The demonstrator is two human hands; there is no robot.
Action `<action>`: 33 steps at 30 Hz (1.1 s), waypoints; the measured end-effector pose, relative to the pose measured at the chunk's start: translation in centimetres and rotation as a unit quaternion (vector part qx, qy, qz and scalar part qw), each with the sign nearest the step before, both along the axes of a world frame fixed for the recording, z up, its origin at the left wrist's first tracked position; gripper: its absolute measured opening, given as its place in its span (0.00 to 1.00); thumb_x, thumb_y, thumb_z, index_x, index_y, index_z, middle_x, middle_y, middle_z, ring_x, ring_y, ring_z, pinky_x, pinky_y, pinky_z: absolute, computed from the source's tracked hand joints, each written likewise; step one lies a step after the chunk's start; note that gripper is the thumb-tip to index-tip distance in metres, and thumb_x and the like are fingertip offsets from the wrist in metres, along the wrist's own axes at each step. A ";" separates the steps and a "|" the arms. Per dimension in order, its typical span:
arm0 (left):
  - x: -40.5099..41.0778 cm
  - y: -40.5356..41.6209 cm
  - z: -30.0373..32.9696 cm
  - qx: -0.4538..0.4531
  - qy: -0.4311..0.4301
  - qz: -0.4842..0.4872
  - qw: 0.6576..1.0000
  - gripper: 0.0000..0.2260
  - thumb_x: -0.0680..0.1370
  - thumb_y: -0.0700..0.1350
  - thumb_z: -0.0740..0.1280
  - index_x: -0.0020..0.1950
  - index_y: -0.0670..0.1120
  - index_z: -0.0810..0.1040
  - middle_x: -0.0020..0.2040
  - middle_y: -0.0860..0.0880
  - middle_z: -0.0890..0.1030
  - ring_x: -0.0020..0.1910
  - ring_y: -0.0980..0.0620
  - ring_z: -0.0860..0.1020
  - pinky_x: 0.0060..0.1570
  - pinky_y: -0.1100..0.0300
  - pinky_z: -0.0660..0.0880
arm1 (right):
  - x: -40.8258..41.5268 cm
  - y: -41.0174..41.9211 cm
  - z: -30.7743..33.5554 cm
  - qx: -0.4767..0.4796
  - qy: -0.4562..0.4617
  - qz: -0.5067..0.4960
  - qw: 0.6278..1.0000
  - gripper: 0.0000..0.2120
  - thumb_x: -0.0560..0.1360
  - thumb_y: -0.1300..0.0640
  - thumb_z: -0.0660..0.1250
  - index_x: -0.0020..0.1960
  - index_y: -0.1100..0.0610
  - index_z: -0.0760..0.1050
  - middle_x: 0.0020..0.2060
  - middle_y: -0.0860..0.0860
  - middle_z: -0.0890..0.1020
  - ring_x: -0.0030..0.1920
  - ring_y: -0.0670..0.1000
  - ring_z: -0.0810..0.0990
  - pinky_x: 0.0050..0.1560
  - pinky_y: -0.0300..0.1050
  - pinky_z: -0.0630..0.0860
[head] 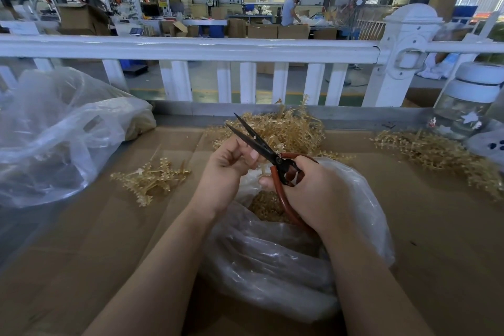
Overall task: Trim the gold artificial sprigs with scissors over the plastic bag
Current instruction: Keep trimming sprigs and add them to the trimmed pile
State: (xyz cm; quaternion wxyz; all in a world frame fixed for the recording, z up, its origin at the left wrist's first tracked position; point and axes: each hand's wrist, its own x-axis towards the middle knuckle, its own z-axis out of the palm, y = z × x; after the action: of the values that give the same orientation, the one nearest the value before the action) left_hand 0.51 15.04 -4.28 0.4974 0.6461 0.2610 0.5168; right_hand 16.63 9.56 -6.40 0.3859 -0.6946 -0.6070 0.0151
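Two bags on the cardboard table (409,226): big clear bag (54,131) at left edge, then loose gold sprigs (150,180) beside it. Centre: left hand (229,163), fingers curled, pinching a sprig stem I can barely see; right hand (313,188) gripping red-handled scissors (272,155), blades parted, over plastic bag (272,262) w/ trimmings. Sprigs look light, springy, snag-prone; hold by stem near cut. Main sprig pile (286,131) behind, more sprigs (436,153) at right edge, jar (466,106) in far right corner. Nothing blocks the cut.
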 end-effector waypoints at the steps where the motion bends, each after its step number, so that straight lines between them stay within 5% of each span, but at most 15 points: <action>1: -0.1 0.0 0.1 0.000 -0.005 -0.005 1.000 0.06 0.80 0.32 0.62 0.51 0.40 0.77 0.41 0.48 0.81 0.39 0.58 0.78 0.43 0.68 0.74 | 0.0 0.0 0.0 -0.001 -0.004 0.000 1.000 0.28 0.65 0.22 0.65 0.46 0.45 0.78 0.34 0.39 0.79 0.37 0.37 0.77 0.36 0.32 0.70; 5: -0.2 -0.1 0.3 0.007 -0.032 -0.013 0.999 0.08 0.77 0.27 0.62 0.54 0.36 0.73 0.43 0.37 0.78 0.40 0.53 0.79 0.46 0.65 0.75 | 0.1 0.1 0.1 -0.007 -0.013 -0.004 1.000 0.31 0.63 0.20 0.62 0.45 0.46 0.77 0.34 0.40 0.80 0.37 0.37 0.76 0.36 0.33 0.72; 10: -0.5 -0.2 0.3 0.042 -0.015 0.015 0.999 0.06 0.79 0.34 0.61 0.53 0.37 0.75 0.40 0.48 0.82 0.41 0.53 0.79 0.43 0.65 0.75 | 0.2 0.1 0.1 -0.009 -0.006 -0.005 1.000 0.32 0.61 0.18 0.60 0.46 0.44 0.77 0.35 0.38 0.80 0.38 0.36 0.77 0.37 0.33 0.73; 15: -0.5 0.0 0.1 0.068 0.004 0.053 0.996 0.07 0.83 0.35 0.59 0.52 0.39 0.77 0.43 0.38 0.80 0.42 0.49 0.78 0.44 0.63 0.76 | 0.1 0.0 0.2 -0.019 -0.011 -0.003 1.000 0.32 0.62 0.19 0.61 0.48 0.45 0.78 0.37 0.39 0.81 0.40 0.40 0.79 0.43 0.40 0.78; 21: -0.4 -0.1 -0.1 0.099 0.015 0.074 0.992 0.08 0.82 0.33 0.61 0.51 0.43 0.78 0.41 0.59 0.83 0.41 0.62 0.80 0.44 0.70 0.74 | -0.1 -0.2 0.7 -0.011 -0.026 -0.004 1.000 0.31 0.64 0.20 0.61 0.50 0.44 0.77 0.42 0.38 0.81 0.45 0.42 0.79 0.46 0.45 0.80; 33: -0.3 -0.3 -0.1 0.106 0.007 0.055 0.993 0.08 0.83 0.35 0.61 0.53 0.44 0.78 0.42 0.59 0.84 0.43 0.62 0.80 0.45 0.70 0.74 | -0.2 -0.1 0.2 0.031 -0.032 -0.012 0.999 0.34 0.61 0.14 0.49 0.41 0.42 0.72 0.31 0.37 0.76 0.35 0.37 0.74 0.34 0.37 0.72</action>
State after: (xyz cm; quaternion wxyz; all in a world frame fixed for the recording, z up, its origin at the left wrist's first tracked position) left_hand 0.22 14.74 -4.37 0.3948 0.6836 0.2435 0.5635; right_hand 16.41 9.43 -6.20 0.3881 -0.6898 -0.6104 -0.0306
